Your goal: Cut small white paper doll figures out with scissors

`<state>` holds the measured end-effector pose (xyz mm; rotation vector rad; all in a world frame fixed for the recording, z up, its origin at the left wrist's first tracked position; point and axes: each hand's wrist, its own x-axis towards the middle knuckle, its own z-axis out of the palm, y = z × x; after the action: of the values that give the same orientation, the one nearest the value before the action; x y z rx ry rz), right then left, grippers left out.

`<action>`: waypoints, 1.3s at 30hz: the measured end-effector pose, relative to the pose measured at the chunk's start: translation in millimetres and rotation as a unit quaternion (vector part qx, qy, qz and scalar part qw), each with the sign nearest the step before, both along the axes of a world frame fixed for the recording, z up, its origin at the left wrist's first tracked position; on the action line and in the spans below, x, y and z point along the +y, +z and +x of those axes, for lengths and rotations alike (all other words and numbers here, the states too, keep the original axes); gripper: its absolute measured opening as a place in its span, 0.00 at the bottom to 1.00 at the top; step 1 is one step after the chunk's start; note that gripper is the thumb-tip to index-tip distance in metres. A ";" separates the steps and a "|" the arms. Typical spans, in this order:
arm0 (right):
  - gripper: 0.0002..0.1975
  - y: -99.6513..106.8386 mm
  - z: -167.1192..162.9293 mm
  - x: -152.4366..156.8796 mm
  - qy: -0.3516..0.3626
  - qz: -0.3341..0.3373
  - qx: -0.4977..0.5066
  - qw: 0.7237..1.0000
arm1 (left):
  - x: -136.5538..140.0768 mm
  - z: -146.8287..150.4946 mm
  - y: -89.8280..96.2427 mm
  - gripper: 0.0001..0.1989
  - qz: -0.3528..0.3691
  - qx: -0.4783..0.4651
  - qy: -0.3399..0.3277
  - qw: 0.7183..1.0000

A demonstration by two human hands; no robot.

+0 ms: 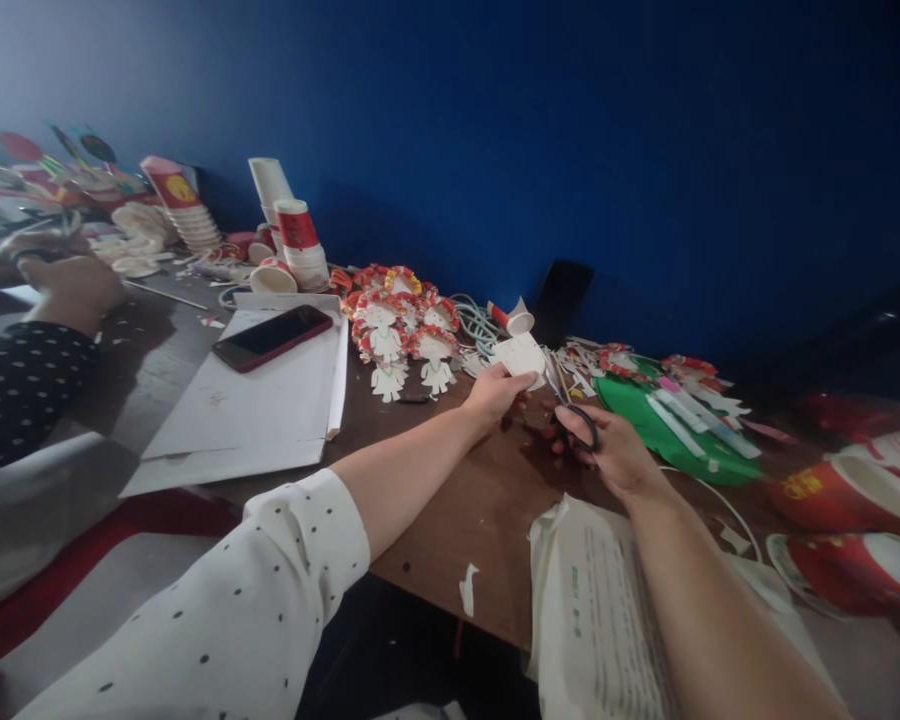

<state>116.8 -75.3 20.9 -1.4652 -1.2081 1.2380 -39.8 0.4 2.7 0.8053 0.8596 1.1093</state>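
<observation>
My left hand (495,393) pinches a piece of white paper (520,357) above the brown table. In my right hand (616,448) is a pair of scissors with black handles (589,428), its fingers closed through the loops. The blades point up toward the right edge of the paper; whether they touch it I cannot tell. Just left of the paper lie several paper-doll cut-outs (384,340) with red, frilly tops. A white packet with printed text (596,610) lies below my right forearm.
A phone (274,337) rests on a white board (217,425) to the left. Stacked paper cups (300,240) stand behind it. Markers lie on a green sheet (634,410) at right, near red cups (832,490). At far left are another person's hands (75,280). A blue wall closes the back.
</observation>
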 end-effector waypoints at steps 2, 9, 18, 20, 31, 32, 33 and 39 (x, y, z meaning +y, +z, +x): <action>0.30 -0.7 0.4 0.4 -0.003 0.007 -0.005 1.000 | -1.9 -1.1 2.1 0.05 -0.004 0.008 -0.012 1.000; 0.29 -0.7 0.8 -0.3 -0.008 0.050 -0.036 0.998 | -4.5 -2.2 4.0 0.05 -0.004 -0.010 -0.070 0.998; 0.29 -1.4 0.0 0.3 -0.038 0.054 -0.019 0.998 | -9.2 -1.2 9.8 0.06 -0.011 -0.035 -0.093 0.995; 0.28 -1.8 0.4 1.0 -0.037 0.058 -0.021 0.997 | -10.3 -1.5 11.2 0.07 -0.014 -0.034 -0.095 0.995; 0.26 -2.9 -0.4 1.1 -0.031 0.062 -0.015 0.997 | -10.1 -1.5 9.9 0.07 -0.011 -0.040 -0.106 0.993; 0.25 -2.8 -0.5 1.1 -0.030 0.065 -0.016 0.997 | -10.1 -1.5 9.7 0.07 -0.011 -0.040 -0.108 0.993; 0.25 -2.6 -0.5 1.0 -0.029 0.067 -0.017 0.997 | -10.2 -1.5 9.6 0.07 -0.010 -0.041 -0.110 0.993; 0.26 -0.7 -1.7 -0.8 -0.030 0.067 -0.038 0.997 | -10.9 -1.5 9.1 0.07 -0.006 -0.043 -0.112 0.993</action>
<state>115.1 -76.2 20.1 -1.4501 -1.2629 1.0495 -41.4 -10.5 11.8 0.8162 0.6852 0.9321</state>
